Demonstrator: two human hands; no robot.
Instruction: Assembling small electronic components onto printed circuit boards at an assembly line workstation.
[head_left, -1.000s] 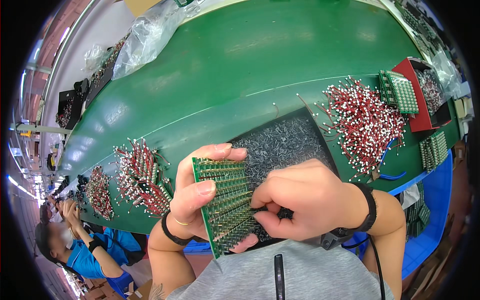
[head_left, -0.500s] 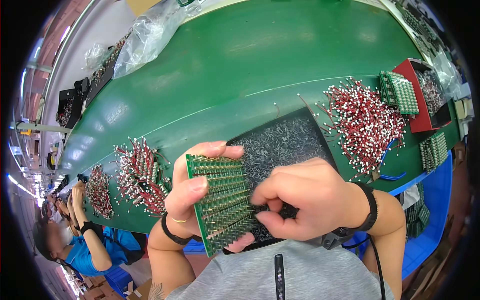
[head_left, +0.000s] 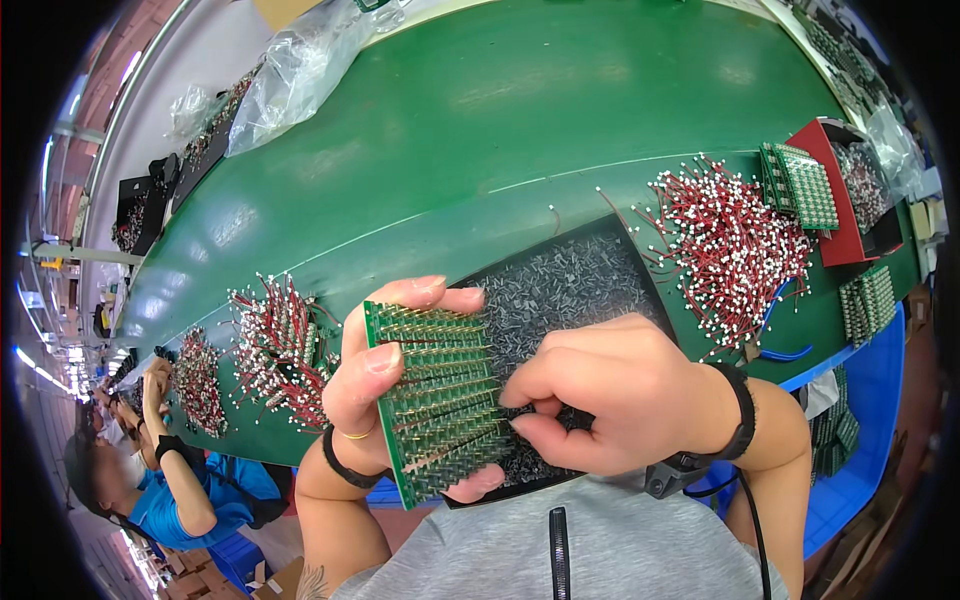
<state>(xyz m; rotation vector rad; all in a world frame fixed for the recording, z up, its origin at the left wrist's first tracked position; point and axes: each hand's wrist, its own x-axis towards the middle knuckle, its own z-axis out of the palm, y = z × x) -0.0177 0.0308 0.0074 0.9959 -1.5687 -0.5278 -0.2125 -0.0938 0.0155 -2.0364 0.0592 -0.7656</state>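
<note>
My left hand [head_left: 362,392] is closed around a green circuit board panel [head_left: 440,405], its thumb on the near face and fingertips at the upper edge and lower corner. The panel stands tilted, with rows of small metal pins and dark parts across it. At the panel's right edge is my right hand [head_left: 630,390], thumb and forefinger closed in a pinch. Whatever lies between those fingertips is too small to make out. Below both hands sits a black tray [head_left: 648,280] holding many tiny dark parts [head_left: 560,280]. My hands hide part of the tray.
Red wires with white connectors lie in piles to the right [head_left: 730,250] and left [head_left: 285,350] on the green table [head_left: 480,120]. A red box [head_left: 845,190] and stacked boards [head_left: 800,185] stand far right, above a blue bin [head_left: 880,400]. A co-worker [head_left: 175,500] sits at left.
The panel and my left hand have shifted slightly left and up, and the panel has turned a little. My right hand stays pinched at the panel's edge.
</note>
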